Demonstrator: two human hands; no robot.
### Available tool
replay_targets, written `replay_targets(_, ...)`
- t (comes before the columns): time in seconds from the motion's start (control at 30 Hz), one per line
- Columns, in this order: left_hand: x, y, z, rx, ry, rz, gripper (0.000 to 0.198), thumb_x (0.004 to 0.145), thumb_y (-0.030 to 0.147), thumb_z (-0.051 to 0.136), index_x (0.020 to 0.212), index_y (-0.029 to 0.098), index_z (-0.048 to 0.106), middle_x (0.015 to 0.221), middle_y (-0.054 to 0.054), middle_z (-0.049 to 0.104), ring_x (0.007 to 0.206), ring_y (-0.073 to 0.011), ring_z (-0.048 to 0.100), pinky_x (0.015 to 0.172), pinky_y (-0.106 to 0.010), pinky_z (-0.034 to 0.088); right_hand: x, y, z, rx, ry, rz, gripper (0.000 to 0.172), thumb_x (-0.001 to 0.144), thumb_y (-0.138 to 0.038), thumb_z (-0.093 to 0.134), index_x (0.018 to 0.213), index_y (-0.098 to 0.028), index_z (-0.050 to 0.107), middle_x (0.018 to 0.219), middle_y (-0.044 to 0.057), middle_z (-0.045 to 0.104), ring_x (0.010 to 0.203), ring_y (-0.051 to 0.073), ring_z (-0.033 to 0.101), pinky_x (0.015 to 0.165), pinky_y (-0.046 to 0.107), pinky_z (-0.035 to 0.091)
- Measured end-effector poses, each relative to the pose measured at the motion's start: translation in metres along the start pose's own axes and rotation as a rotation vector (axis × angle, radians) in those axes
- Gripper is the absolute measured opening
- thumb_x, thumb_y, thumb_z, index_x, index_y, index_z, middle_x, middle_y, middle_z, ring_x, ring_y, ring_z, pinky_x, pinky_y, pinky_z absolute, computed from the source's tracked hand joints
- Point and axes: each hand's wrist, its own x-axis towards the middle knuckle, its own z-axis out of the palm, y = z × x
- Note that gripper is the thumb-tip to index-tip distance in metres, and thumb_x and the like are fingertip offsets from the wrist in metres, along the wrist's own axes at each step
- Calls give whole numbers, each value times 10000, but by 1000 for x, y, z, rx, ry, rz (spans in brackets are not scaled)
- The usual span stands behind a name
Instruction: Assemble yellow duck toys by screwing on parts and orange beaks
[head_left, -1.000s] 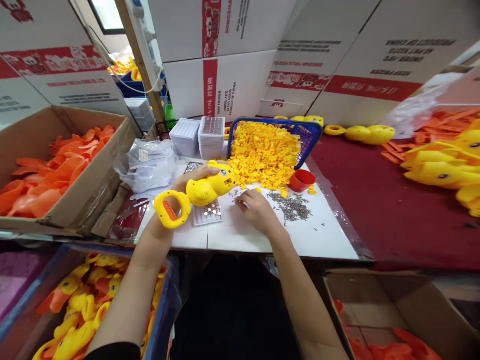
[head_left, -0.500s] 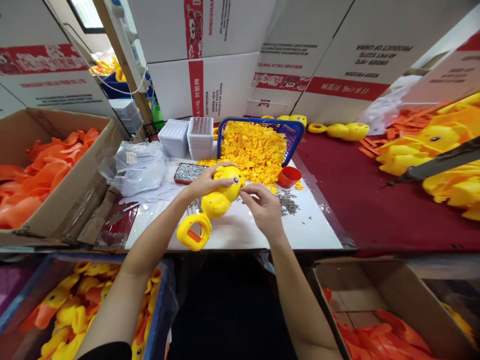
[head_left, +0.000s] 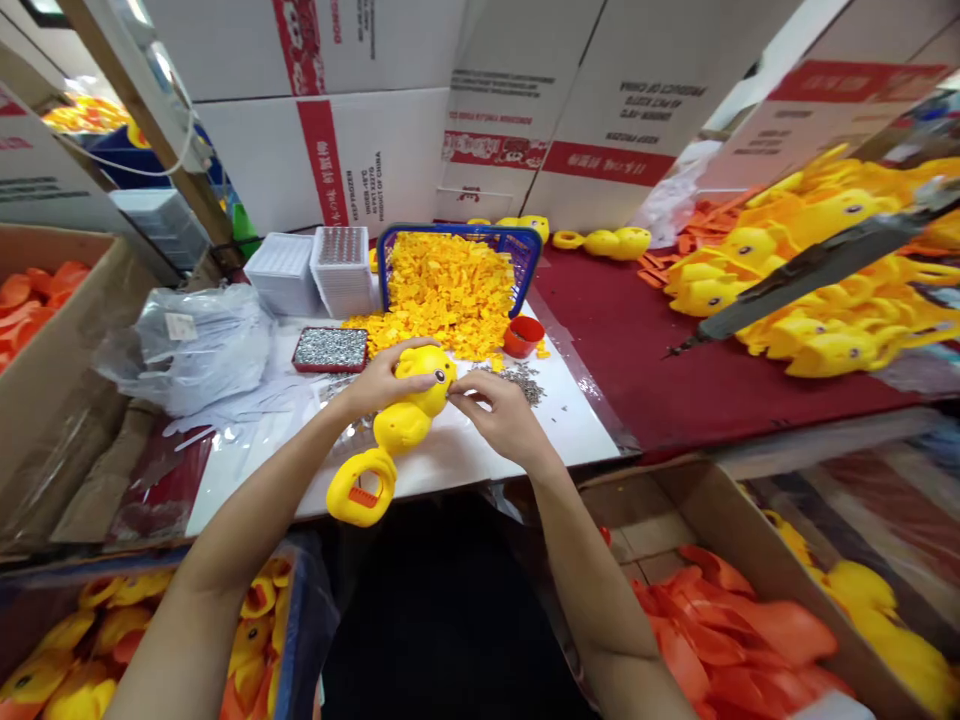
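A yellow plastic duck toy piece with a ring handle is held over the white board by my left hand, whose fingers wrap round the duck's head. The thumb lies beside the printed eye. My right hand pinches at the beak side of the head; whatever sits between those fingertips is too small to make out. Just behind the hands are a pile of small yellow parts spilling from a blue basket, a red cup, and loose screws.
To the left stand a red tray of small metal parts, white stacked trays and a plastic bag. At right, an electric screwdriver hangs before yellow duck parts. A carton of orange pieces sits below.
The camera view has swung to the right, so the bench appears shifted left. Both hands keep hold at the duck's head, with the right fingertips still at its beak side.
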Motion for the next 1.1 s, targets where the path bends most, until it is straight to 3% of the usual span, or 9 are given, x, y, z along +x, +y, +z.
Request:
replay_targets(0.17,0,-1,3,26,-6,-29,767,649,571,804,1280,156,669,1252,-119,706,1125,-316,660,1003,-423,527,-6,-6,1,-144,-1,-90,122,984,-210,598,933,-202,709,940,67,714,874,185,650,823,326,522)
replay_targets(0.27,-1,-2,5,51,5,-45,794,647,581,802,1297,146,663,1236,-126,712,1090,-318,667,961,-425,545,-6,-4,0,-124,-6,-81,118,978,-185,606,908,-202,699,907,49,710,839,172,645,816,311,512)
replay_targets(0.47,0,-6,7,87,39,-64,751,652,585,798,1267,172,681,1307,-121,697,1146,-333,661,1032,-456,521,-2,7,6,-203,-17,0,122,968,-127,603,893,-187,679,889,37,699,812,155,628,788,286,495)
replay_targets(0.83,0,-10,16,54,42,-176,836,597,610,776,1298,168,670,1167,-118,740,983,-310,705,873,-428,586,-17,8,31,-560,-42,95,139,992,-83,528,997,-135,656,1025,131,683,969,246,605,892,376,502)
replay_targets(0.97,-1,-11,18,68,41,-152,866,587,629,795,1313,176,665,1109,-112,753,937,-303,701,824,-408,592,-19,1,28,-624,-72,114,142,984,-71,527,1001,-138,650,1025,133,679,967,252,604,873,384,495)
replay_targets(1.1,-2,-12,20,31,6,-185,850,597,635,797,1306,182,676,1167,-121,736,881,-283,692,721,-366,585,-13,2,19,-571,-109,130,75,1008,-154,586,952,-174,630,985,73,674,950,197,623,844,310,489)
